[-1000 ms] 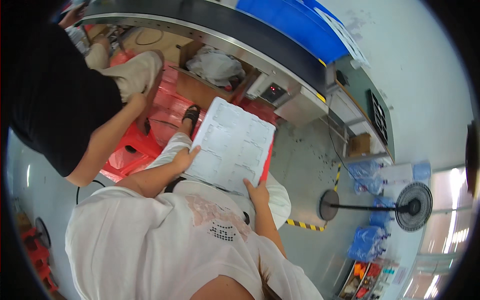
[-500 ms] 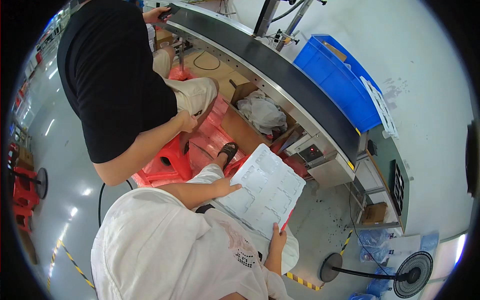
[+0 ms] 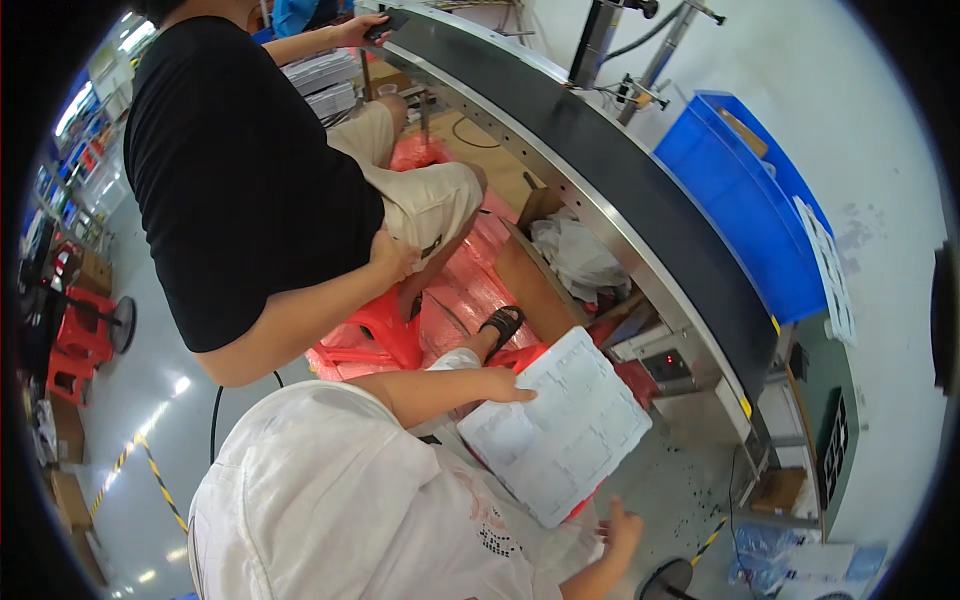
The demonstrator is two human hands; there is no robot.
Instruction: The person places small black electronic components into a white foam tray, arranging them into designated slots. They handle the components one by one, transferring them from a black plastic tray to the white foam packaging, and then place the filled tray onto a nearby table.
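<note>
Hands of the person in the white shirt work a flat white moulded plastic tray with a grid of shallow pockets, which sits tilted over the lap, just below the curved black conveyor belt with its metal rim. The left hand rests on the tray's upper left edge, fingers curled over it and holding it. The right hand is at the tray's lower right corner, fingers spread and open; whether it touches the tray cannot be told. Something red shows under the tray's lower edge. Beside and ahead sits a co-worker in a black shirt and beige shorts on a red plastic stool, one hand on the knee and the other reaching to the far end of the belt. Pink-red plastic sheeting lies on the floor between them, and a brown cardboard box holding crumpled white plastic stands under the belt. A blue plastic crate stands beyond the conveyor.
</note>
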